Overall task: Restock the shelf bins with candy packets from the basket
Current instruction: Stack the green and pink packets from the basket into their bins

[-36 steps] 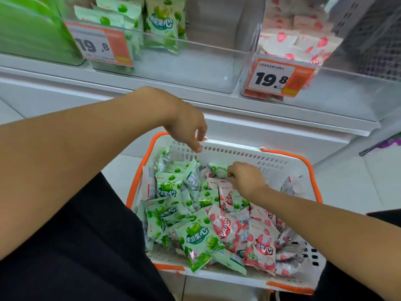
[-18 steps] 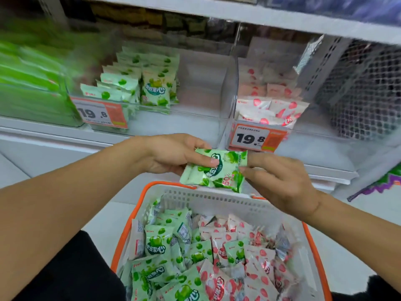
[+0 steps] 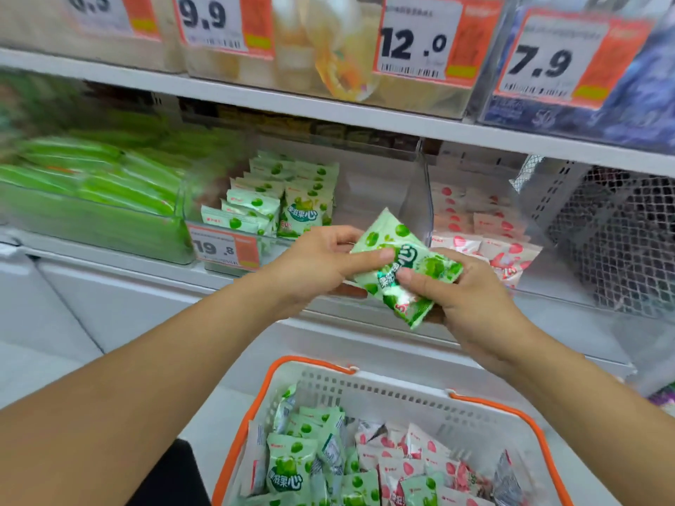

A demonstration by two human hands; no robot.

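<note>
A green candy packet is held up in front of the shelf, tilted, between both hands. My left hand pinches its upper left part with thumb on top. My right hand grips its lower right part. Below, the white basket with orange handles holds several green and pink packets. Behind the hands, a clear shelf bin has rows of green packets on its left side. The bin to the right holds pink packets.
A bin of long green packs stands at the far left. A white mesh panel closes the right end of the shelf. An upper shelf carries bins with orange price tags. White floor tiles lie to the left of the basket.
Both hands went from reaching into the basket to lifting a green packet up to shelf height. Since half a second ago the packet has turned from level to tilted.
</note>
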